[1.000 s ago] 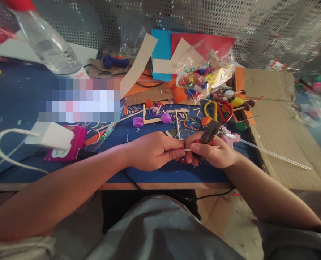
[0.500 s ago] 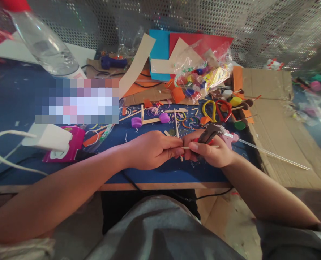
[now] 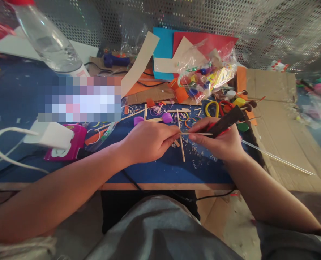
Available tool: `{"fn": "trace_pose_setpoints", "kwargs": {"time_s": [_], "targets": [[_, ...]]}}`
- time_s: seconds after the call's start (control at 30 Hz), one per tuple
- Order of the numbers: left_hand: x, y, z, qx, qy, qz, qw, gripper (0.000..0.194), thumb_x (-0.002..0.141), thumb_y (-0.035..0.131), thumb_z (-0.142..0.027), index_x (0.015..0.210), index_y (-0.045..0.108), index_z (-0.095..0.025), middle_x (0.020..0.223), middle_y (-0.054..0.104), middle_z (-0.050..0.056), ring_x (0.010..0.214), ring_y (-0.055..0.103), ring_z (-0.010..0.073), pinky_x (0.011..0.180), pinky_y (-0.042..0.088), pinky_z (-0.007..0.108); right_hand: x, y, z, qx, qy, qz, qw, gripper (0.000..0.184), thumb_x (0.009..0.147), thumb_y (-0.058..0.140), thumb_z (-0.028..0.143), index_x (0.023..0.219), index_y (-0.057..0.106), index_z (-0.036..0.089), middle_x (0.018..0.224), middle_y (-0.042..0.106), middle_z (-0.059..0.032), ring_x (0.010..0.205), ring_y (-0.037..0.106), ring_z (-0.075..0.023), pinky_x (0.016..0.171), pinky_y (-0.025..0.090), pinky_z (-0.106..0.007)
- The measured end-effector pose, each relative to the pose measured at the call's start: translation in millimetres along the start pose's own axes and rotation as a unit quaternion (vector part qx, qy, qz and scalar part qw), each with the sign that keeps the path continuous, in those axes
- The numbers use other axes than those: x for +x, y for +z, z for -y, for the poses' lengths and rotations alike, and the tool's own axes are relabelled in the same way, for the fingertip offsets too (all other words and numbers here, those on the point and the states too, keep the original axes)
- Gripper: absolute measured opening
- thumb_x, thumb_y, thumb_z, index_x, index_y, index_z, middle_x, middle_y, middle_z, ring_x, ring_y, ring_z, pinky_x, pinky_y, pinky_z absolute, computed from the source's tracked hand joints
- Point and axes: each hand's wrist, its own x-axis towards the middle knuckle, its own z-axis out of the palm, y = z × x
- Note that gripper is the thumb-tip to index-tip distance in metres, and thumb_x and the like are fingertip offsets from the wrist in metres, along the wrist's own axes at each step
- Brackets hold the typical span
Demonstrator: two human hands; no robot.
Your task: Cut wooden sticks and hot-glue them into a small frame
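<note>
My left hand (image 3: 152,142) is closed, pinching one end of a thin wooden stick (image 3: 201,134) between thumb and fingertips. My right hand (image 3: 220,141) is wrapped around red-handled pliers (image 3: 227,121), whose dark head points up and to the right. Its thumb and a finger lie near the middle of the same stick. Below the held stick, another wooden stick (image 3: 182,150) lies on the blue table, pointing away from me. Just beyond my left hand is a wooden stick frame with purple caps (image 3: 166,117), partly hidden by the hand.
Yellow and red loop handles (image 3: 212,109) lie beyond my right hand. A clear glue stick (image 3: 278,156) reaches over the cardboard (image 3: 293,137) at right. A pink socket block (image 3: 80,135) with a white plug and a water bottle (image 3: 52,47) are at left. White scraps litter the table.
My hands have drawn apart slightly, showing more of the held stick. The pliers have turned, their head now further up and right. The pink glue gun is now hidden behind my right hand.
</note>
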Motion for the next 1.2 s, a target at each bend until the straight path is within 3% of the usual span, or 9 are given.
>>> {"fn": "trace_pose_setpoints", "kwargs": {"time_s": [0.1, 0.27, 0.6, 0.8, 1.0, 1.2], "targets": [[-0.8, 1.4, 2.6, 0.048, -0.005, -0.032, 0.998, 0.034, 0.115, 0.046, -0.033, 0.108, 0.077, -0.020, 0.101, 0.086, 0.006, 0.095, 0.082, 0.0242, 0.070, 0.046, 0.032, -1.4, 0.5, -6.8, -0.026, -0.041, -0.032, 0.998, 0.017, 0.084, 0.100, 0.035, 0.087, 0.086, 0.026, 0.082, 0.083, -0.0017, 0.074, 0.076, -0.0175, 0.065, 0.061, -0.030], [-2.7, 4.7, 7.4, 0.101, 0.012, -0.061, 0.993, 0.030, 0.114, 0.050, -0.029, 0.116, 0.079, -0.023, 0.108, 0.087, 0.004, 0.100, 0.084, 0.0224, 0.071, 0.051, 0.030, 1.4, -2.5, -11.5, -0.065, -0.117, -0.013, 0.991, 0.014, 0.088, 0.095, 0.021, 0.090, 0.083, 0.027, 0.082, 0.080, 0.0012, 0.074, 0.075, -0.0162, 0.065, 0.059, -0.030], [-2.5, 0.0, 4.2, 0.100, -0.012, -0.016, 0.995, 0.026, 0.111, 0.054, -0.024, 0.114, 0.080, -0.023, 0.102, 0.085, 0.002, 0.102, 0.084, 0.0230, 0.065, 0.046, 0.030, 4.5, -8.9, -6.8, -0.169, -0.177, 0.009, 0.970, 0.016, 0.090, 0.095, 0.023, 0.092, 0.080, 0.026, 0.086, 0.083, -0.0002, 0.077, 0.078, -0.0175, 0.073, 0.064, -0.033], [-2.6, 3.0, 6.4, 0.114, -0.029, -0.029, 0.993, 0.025, 0.110, 0.059, -0.025, 0.120, 0.081, -0.025, 0.118, 0.089, 0.002, 0.104, 0.086, 0.0251, 0.065, 0.049, 0.030, 4.5, -10.8, -9.2, -0.231, -0.191, -0.006, 0.954, 0.013, 0.092, 0.095, 0.028, 0.097, 0.083, 0.027, 0.086, 0.085, -0.0004, 0.074, 0.079, -0.0165, 0.069, 0.062, -0.031], [-3.2, 5.0, 6.8, 0.116, -0.017, -0.041, 0.992, 0.030, 0.113, 0.054, -0.027, 0.123, 0.081, -0.024, 0.112, 0.089, 0.005, 0.100, 0.085, 0.0219, 0.068, 0.052, 0.027, 3.4, -10.5, -11.3, -0.272, -0.228, 0.025, 0.935, 0.012, 0.099, 0.087, 0.023, 0.110, 0.086, 0.027, 0.087, 0.086, -0.0001, 0.072, 0.080, -0.0154, 0.069, 0.063, -0.029], [-2.0, 6.7, 2.6, 0.102, -0.027, -0.038, 0.994, 0.036, 0.118, 0.048, -0.038, 0.132, 0.078, -0.025, 0.111, 0.088, 0.009, 0.100, 0.083, 0.0237, 0.073, 0.055, 0.029, 2.3, -7.7, -13.2, -0.260, -0.261, 0.040, 0.929, 0.017, 0.100, 0.084, 0.019, 0.115, 0.086, 0.027, 0.089, 0.086, 0.0000, 0.077, 0.081, -0.0169, 0.072, 0.063, -0.031]]}}
